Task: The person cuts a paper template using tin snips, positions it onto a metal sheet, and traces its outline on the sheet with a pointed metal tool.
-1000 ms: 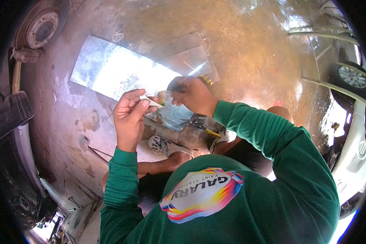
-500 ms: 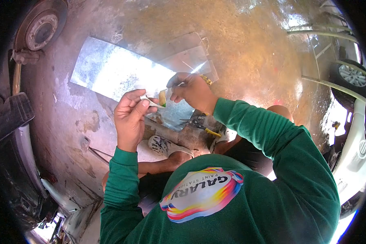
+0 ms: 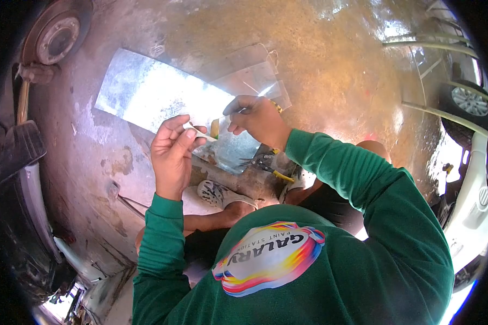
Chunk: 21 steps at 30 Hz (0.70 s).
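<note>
With my left grip (image 3: 171, 154) I pinch a small white piece (image 3: 201, 134); my right grip (image 3: 262, 123) curls nearby, contents unclear.

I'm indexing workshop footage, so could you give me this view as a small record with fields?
left hand: the left hand pinches a small white piece
right hand: the right hand is raised beside it, fingers curled; contents unclear
floor: shiny metal sheet, lying flat
tool: yellow-handled snips, near the patterned clogs
upper left: brake disc
far right: car wheel
</note>
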{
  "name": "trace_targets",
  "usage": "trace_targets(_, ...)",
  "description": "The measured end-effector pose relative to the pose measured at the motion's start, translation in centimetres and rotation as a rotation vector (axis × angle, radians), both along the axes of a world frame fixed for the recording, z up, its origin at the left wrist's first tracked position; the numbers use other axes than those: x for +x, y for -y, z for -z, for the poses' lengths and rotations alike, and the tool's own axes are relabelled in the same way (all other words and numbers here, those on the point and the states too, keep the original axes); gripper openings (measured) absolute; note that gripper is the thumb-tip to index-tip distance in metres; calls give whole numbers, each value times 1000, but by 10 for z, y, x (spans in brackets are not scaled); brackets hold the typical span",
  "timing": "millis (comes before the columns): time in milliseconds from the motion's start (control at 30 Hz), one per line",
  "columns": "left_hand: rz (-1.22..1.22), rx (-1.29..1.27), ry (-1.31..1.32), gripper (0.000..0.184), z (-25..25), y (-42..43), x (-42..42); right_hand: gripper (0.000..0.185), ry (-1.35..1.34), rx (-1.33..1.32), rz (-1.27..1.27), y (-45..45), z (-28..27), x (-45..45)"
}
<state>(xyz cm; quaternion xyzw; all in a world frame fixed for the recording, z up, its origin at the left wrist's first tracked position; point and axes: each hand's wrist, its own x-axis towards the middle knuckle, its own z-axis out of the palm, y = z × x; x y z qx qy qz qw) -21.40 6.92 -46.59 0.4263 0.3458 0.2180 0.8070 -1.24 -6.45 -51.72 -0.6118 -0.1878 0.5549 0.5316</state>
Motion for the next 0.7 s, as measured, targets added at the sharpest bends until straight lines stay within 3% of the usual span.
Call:
trace_targets(267,24,20,-20,37,-7,3,2,16,-102,-19,-34,1,-6,-3)
trace_targets(367,39,-1,-27,46,-8,4,4,16,-159,-15,-17,1,-2,-4)
trace_targets(533,73,70,-61,79,-19,9,10,17,-213,-22,16,0,3,-3)
trace_targets(633,76,97,-88,93,1,6,4,18,-339,-52,65,0,3,-3)
trace_targets(700,102,105,-108,91,7,7,2,20,-445,-63,121,1,3,-2)
